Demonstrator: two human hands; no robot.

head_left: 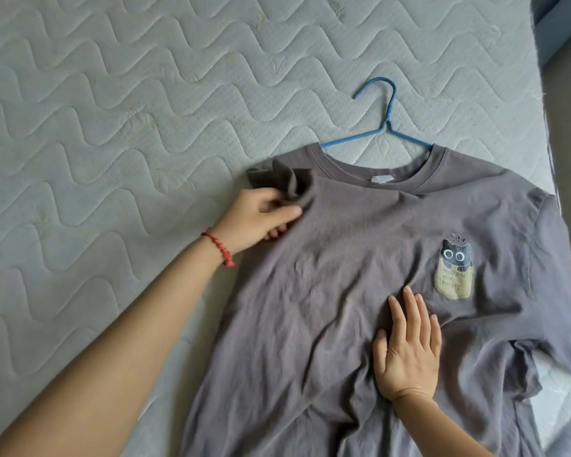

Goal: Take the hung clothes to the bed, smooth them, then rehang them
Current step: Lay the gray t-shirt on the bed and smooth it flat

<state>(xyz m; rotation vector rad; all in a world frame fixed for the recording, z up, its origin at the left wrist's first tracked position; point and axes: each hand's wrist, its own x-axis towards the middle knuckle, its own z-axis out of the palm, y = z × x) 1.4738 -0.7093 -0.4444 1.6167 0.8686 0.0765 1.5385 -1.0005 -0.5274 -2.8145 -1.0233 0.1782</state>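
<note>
On the bed (112, 94), the bunched sleeve (277, 179) of the grey T-shirt (327, 275) is pinched by the left hand (261, 219), the nearer grip, while the chest is pressed flat by the open right hand (409, 351).

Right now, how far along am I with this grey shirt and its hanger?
Done: the grey T-shirt lies on the mattress, the blue hanger still through its neck. In hand: your left hand grips the bunched sleeve, while your right hand presses flat on the front. Left: creases remain across the middle, the sleeve needs spreading, then it must be rehung.
</note>
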